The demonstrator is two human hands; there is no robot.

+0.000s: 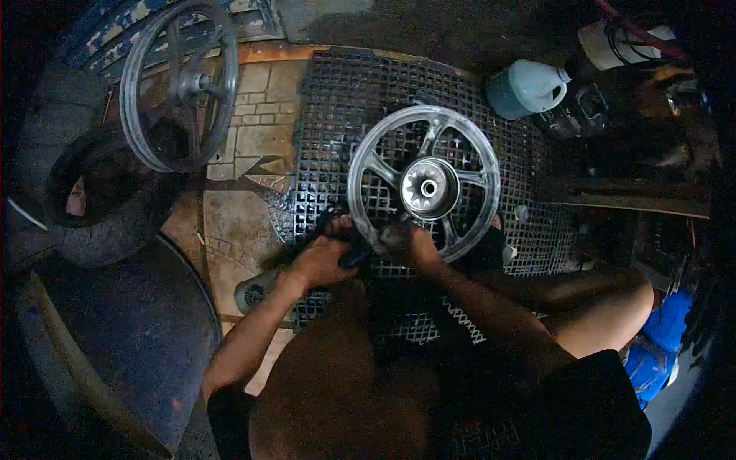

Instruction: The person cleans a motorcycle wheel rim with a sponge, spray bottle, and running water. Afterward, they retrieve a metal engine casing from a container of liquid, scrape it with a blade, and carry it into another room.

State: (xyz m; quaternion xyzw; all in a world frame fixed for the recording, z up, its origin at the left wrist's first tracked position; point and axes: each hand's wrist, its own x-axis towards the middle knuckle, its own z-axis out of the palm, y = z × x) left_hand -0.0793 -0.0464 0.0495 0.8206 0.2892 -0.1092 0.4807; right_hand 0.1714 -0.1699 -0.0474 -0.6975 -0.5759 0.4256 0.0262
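A silver motorcycle wheel [483,146] without a tyre stands tilted on the black grid mat [337,100], its spokes and hub drum facing me. My left hand [322,261] is at the wheel's lower left, fingers curled by the rim around something dark and bluish. My right hand [414,244] reaches inside the lower part of the wheel, between hub and rim. Its fingers are bent around a dark, blurred thing against the metal, too dim to name.
Another spoked wheel [130,115] stands at the left, beside a dark tyre [65,180]. A bluish plastic jug [525,88] sits at the back right, near a white bucket [606,46]. A can [249,294] is beside my left forearm. A wooden plank [629,199] lies to the right.
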